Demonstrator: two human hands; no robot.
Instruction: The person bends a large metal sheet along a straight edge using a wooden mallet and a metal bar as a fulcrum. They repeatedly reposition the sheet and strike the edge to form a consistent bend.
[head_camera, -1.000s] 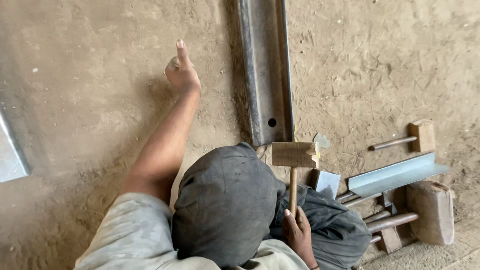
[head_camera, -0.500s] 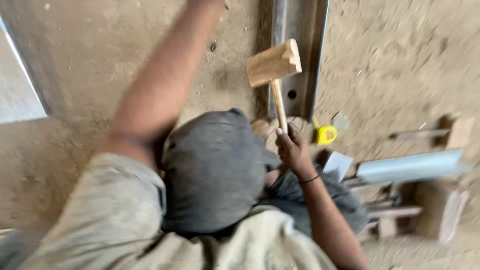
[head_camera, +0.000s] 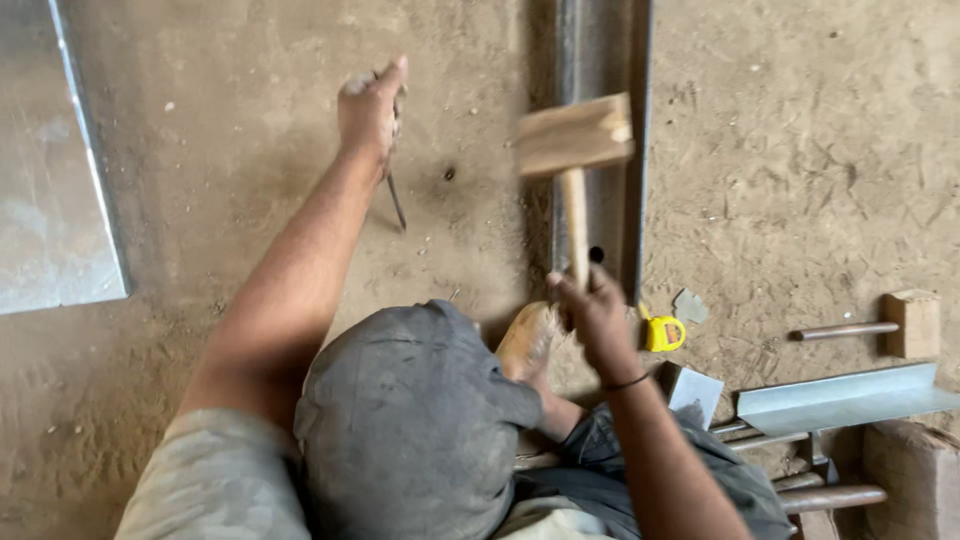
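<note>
A: Against the picture from half a second back, I see the view has pulled up: the left arm's reach now ends inside the frame, and the mallet head sits lower over the channel than it did.

B: Start at the left for me.

A: Far left there is 1 flat metal sheet (head_camera: 50, 180) on the dirt floor (head_camera: 800, 150). Next comes the left hand (head_camera: 372, 105), stretched well forward and closed tight round a thin dark rod (head_camera: 396, 200) whose free end slants down and slightly right toward the floor. I can't tell what kind of tool it is; it's too thin and blurred.

B: And the right side?

A: The right hand (head_camera: 592, 315) is wrapped fully round the bottom of the handle of a wooden mallet (head_camera: 573, 140). The handle runs nearly straight up the picture, away from the body, with the block head lying crosswise at its top.

B: What does the head sit over?

A: Over the long steel channel (head_camera: 598, 60), which also runs away from the person, so handle and channel are close to parallel. Whether the head touches the steel I can't say.

B: How do rod and mallet stand to each other?

A: The rod lies left of the mallet head, apart from it, with bare floor between. The left hand is the nearer of the 2 to it, and holds it.

B: Further right?

A: A yellow tape measure (head_camera: 664, 333) just beside the right wrist, then a bent metal angle (head_camera: 840, 398) and a second mallet (head_camera: 895, 325) lying flat.
</note>
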